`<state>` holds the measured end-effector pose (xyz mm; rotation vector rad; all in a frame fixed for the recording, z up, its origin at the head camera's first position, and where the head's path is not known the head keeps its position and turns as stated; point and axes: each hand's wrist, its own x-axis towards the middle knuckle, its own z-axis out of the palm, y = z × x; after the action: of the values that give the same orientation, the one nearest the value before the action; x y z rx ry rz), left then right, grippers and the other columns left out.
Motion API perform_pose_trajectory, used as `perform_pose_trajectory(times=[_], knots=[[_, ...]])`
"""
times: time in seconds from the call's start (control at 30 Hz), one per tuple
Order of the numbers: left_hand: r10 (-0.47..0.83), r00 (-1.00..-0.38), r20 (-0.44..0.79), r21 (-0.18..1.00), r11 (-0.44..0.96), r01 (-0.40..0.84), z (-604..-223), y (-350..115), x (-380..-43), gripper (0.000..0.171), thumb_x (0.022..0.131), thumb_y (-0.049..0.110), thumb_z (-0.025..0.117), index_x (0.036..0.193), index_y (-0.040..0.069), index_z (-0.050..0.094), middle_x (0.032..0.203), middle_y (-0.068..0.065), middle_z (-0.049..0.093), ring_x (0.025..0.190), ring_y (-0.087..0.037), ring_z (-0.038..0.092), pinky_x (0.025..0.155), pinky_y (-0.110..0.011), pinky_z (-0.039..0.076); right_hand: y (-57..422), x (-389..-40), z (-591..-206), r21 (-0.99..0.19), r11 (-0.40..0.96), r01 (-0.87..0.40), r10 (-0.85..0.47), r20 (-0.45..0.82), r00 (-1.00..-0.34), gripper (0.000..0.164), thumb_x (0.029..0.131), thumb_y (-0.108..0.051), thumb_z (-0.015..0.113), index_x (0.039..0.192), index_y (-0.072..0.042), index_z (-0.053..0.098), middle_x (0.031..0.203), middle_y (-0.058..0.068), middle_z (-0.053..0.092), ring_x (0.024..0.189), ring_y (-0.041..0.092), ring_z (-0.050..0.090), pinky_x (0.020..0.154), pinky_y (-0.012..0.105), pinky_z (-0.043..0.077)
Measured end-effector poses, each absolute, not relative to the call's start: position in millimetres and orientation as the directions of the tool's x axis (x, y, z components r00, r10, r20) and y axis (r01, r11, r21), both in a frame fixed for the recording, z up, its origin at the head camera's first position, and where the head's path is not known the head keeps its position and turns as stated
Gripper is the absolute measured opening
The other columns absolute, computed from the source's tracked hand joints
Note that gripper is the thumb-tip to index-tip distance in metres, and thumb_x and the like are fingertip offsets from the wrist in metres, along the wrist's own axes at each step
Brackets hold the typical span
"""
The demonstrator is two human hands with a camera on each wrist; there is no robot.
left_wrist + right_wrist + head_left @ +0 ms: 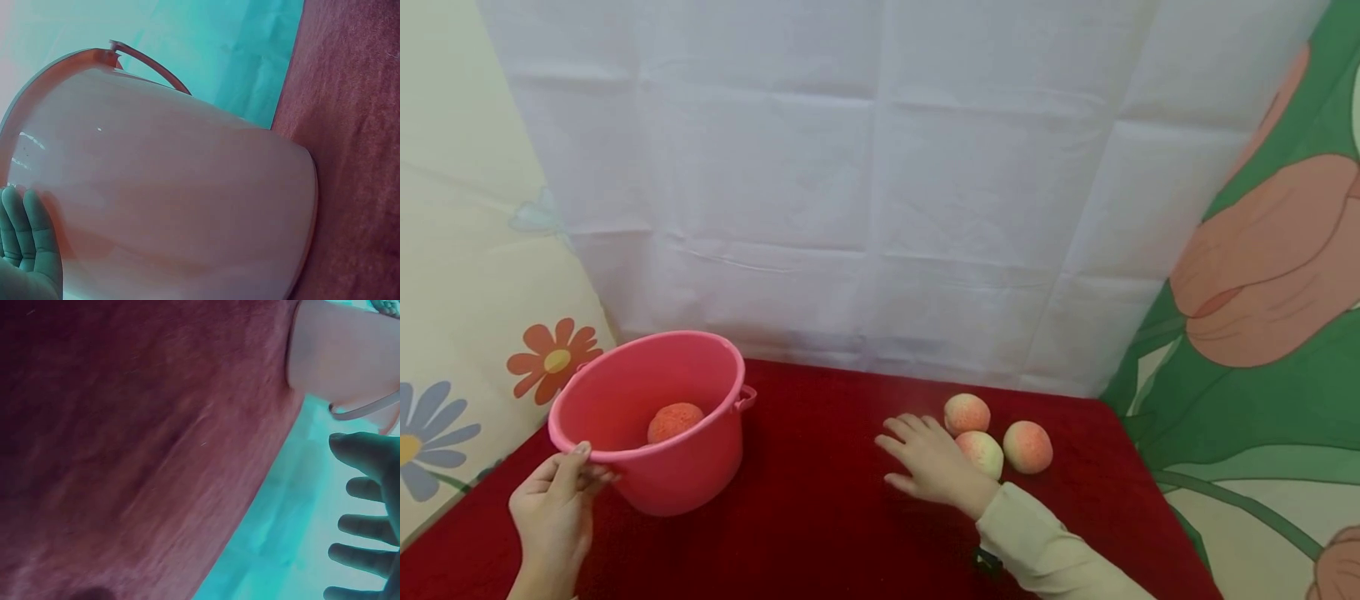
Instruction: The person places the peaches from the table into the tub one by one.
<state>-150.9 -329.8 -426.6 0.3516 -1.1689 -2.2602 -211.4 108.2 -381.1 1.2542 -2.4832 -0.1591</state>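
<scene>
A pink plastic bucket [696,475] stands at the left, and inside it lies an orange-red peach [676,422]. My left hand [559,500] pinches the bucket's near rim, thumb on top and fingers against the outer wall; in the left wrist view the fingers [40,231] lie along that wall. Over the cloth at the right, my right hand [928,460] holds nothing, its fingers spread and pointing left. Just beyond it sit three pale yellow and pink peaches: a back one [967,414], a front one [983,452] partly covered by the hand, and a right one [1028,447].
Dark red cloth [820,500] covers the table. White creased sheeting [872,208] hangs behind it, with flower-printed cloth at the left [467,275] and right [1262,275]. The bucket's handle [153,65] hangs at its far side.
</scene>
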Motion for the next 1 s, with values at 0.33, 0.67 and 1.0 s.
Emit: perform_pose_trajectory(times=[0.33, 0.67, 1.0], knots=[[-0.599, -0.797, 0.080, 0.795, -0.444, 0.413, -437.5, -336.6, -156.2, 0.013, 0.085, 0.006, 0.062, 0.080, -0.004, 0.068, 0.061, -0.011, 0.065, 0.053, -0.021, 0.065, 0.055, -0.031, 0.055, 130.7, -219.4, -396.0, 0.252, 0.654, -0.713, -0.756, 0.266, -0.599, 0.045, 0.079, -0.038, 0.068, 0.114, -0.011, 0.061, 0.118, 0.011, 0.055, 0.107, 0.028, 0.051, 0.087, 0.048, 0.044], [-0.634, -0.772, 0.043, 0.804, -0.437, 0.403, -435.5, -333.9, -157.1, 0.013, 0.082, 0.009, 0.067, 0.077, -0.003, 0.068, 0.059, -0.011, 0.064, 0.051, -0.020, 0.064, 0.054, -0.030, 0.054, 151.2, -227.9, -409.0, 0.215, 0.686, -0.696, -0.724, 0.301, -0.621, 0.045, 0.076, -0.035, 0.072, 0.110, -0.007, 0.063, 0.119, 0.015, 0.053, 0.111, 0.034, 0.048, 0.085, 0.049, 0.044], [-0.617, -0.778, 0.119, 0.772, -0.436, 0.463, -476.7, -363.0, -176.8, 0.013, 0.083, 0.005, 0.065, 0.084, -0.007, 0.067, 0.063, -0.015, 0.065, 0.053, -0.025, 0.064, 0.057, -0.035, 0.054, 174.1, -230.6, -415.9, 0.195, 0.749, -0.634, -0.662, 0.274, -0.698, 0.049, 0.074, -0.035, 0.073, 0.110, -0.005, 0.062, 0.117, 0.018, 0.053, 0.105, 0.034, 0.049, 0.083, 0.049, 0.044]])
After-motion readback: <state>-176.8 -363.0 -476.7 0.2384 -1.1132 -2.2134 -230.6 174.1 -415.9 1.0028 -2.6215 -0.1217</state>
